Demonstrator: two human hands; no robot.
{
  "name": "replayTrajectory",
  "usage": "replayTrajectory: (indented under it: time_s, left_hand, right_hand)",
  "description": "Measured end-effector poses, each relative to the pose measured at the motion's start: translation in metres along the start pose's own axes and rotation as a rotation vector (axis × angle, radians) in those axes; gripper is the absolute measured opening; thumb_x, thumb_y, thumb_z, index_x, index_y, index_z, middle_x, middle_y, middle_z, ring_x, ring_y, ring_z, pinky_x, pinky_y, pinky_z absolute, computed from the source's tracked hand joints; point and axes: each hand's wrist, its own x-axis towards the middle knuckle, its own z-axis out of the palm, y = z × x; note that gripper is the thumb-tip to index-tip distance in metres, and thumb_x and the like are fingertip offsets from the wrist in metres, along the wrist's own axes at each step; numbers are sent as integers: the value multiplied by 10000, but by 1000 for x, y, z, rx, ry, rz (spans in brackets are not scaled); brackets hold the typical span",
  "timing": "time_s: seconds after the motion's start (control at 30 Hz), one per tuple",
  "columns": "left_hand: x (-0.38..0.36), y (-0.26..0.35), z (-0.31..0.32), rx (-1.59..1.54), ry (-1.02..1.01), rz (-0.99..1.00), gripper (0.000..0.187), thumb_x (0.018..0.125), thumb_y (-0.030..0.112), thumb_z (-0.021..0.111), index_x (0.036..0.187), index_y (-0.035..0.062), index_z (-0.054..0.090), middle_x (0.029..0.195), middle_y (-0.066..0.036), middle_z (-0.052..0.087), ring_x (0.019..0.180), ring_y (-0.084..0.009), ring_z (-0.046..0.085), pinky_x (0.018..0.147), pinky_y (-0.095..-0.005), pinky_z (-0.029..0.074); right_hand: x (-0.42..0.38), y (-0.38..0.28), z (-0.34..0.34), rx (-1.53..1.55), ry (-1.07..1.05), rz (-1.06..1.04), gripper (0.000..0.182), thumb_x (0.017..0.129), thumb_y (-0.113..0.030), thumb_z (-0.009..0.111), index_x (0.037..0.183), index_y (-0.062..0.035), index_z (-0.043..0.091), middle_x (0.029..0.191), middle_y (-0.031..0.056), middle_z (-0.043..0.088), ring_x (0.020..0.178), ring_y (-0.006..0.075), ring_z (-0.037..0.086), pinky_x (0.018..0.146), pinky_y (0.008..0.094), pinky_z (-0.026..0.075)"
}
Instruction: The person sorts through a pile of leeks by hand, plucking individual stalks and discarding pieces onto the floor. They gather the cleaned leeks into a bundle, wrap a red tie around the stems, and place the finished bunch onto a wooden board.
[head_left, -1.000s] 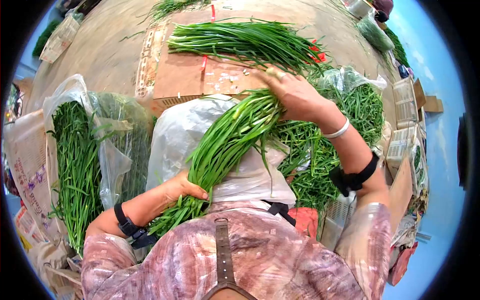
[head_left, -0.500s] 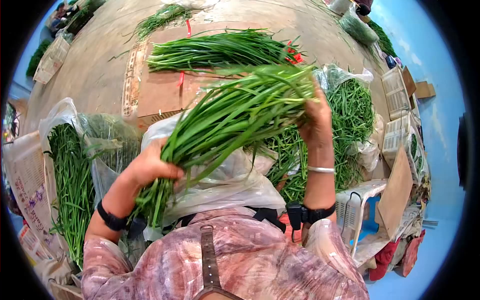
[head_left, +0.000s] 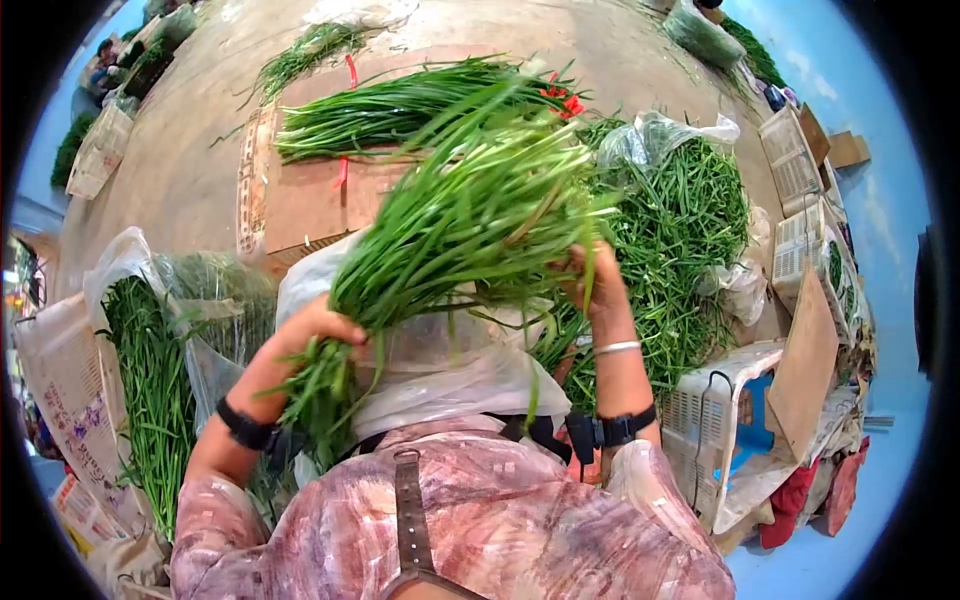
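My left hand (head_left: 325,328) is wrapped round the leafy end of a loose bunch of long green stalks (head_left: 470,200). The bunch fans out up and to the right over my lap, its pale ends near the top right. My right hand (head_left: 590,272) is at the lower right edge of the fan, its fingers bent and partly hidden by hanging leaves; what they grip is too blurred to tell. Behind the bunch, a neat pile of green stalks (head_left: 390,112) lies on a cardboard box (head_left: 310,200), with red ties (head_left: 565,103) at its right.
Loose greens (head_left: 680,240) are heaped at the right, beside white crates (head_left: 700,415) and a board (head_left: 803,365). At the left, more greens (head_left: 150,380) stand in a plastic bag (head_left: 125,255). A small green heap (head_left: 305,58) lies on the floor beyond the box.
The bunch has spread into a wider fan, its pale ends swinging up and left. My right hand has moved down and left, from the stalk ends to the lower edge.
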Motion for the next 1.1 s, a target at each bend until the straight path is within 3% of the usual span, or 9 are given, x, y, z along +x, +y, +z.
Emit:
replayTrajectory:
  time_s: [0.03, 0.13, 0.23, 0.3, 0.33, 0.53, 0.6, 0.77, 1.1]
  left_hand:
    - [1, -12, -6, 24, -89, -11, 423, 621, 119, 688, 983, -41, 538, 710, -86, 566, 536, -164, 530, 453, -283, 416]
    - [-11, -12, 6, -235, -191, -81, 332, 678, 152, 605, 946, -28, 525, 647, -38, 475, 492, -120, 395, 506, -218, 352]
    - [8, -28, -7, -267, -167, 16, 363, 675, 181, 634, 915, -65, 518, 575, -48, 478, 484, -120, 407, 442, -242, 287]
    - [2, -45, -31, -327, -383, -63, 306, 691, 183, 606, 871, -47, 517, 567, -29, 455, 478, -99, 385, 457, -236, 285]
    - [-11, -36, -7, -403, -149, -88, 276, 693, 190, 599, 829, -33, 509, 565, -16, 436, 471, -84, 381, 459, -234, 288]
    - [-6, -68, -25, -561, -285, -72, 265, 683, 215, 612, 751, -10, 489, 543, 2, 417, 443, -67, 315, 437, -219, 258]
    - [-4, -73, -30, -626, -436, -72, 240, 665, 174, 597, 766, -15, 489, 578, 3, 442, 433, -56, 386, 472, -221, 298]
    - [-1, -78, -30, -608, -378, -113, 271, 668, 215, 611, 735, -8, 473, 544, 10, 412, 424, -62, 338, 445, -217, 263]
    - [7, -85, -42, -503, -349, -111, 286, 672, 219, 624, 722, -15, 467, 520, -2, 381, 437, -84, 306, 433, -234, 236]
  right_hand:
    - [8, 4, -5, -256, 90, 98, 384, 729, -54, 631, 1082, 6, 493, 895, 83, 612, 703, 175, 603, 610, 325, 531]
    - [-16, -1, 10, -111, 25, -18, 306, 726, -27, 630, 1018, 16, 549, 826, 49, 621, 641, 140, 591, 577, 250, 509]
    - [-14, -1, 0, -355, 71, 104, 350, 761, -64, 652, 1078, 16, 525, 813, 71, 619, 632, 121, 599, 513, 225, 492]
    - [-24, 9, 0, -333, 75, 145, 367, 769, -70, 655, 1097, 16, 514, 782, 54, 611, 602, 124, 594, 462, 210, 462]
    - [-16, 9, 1, -355, 115, 160, 374, 770, -73, 657, 1103, 17, 510, 770, 45, 608, 591, 126, 591, 443, 204, 448]
    - [-13, 12, 5, -373, 76, 213, 296, 784, -79, 637, 1044, 13, 529, 733, 37, 594, 573, 99, 569, 411, 181, 385]
    - [-16, 6, 12, -324, 37, 238, 234, 794, -67, 612, 1002, 10, 539, 701, 19, 563, 543, 81, 537, 413, 185, 375]
    - [6, 16, -2, -210, 38, 303, 104, 836, -90, 554, 913, -20, 560, 656, -29, 497, 446, 47, 347, 395, 170, 286]
    - [13, -6, -22, -560, -26, 246, 233, 832, -162, 600, 1028, -38, 620, 703, -42, 549, 511, 17, 422, 392, 152, 298]
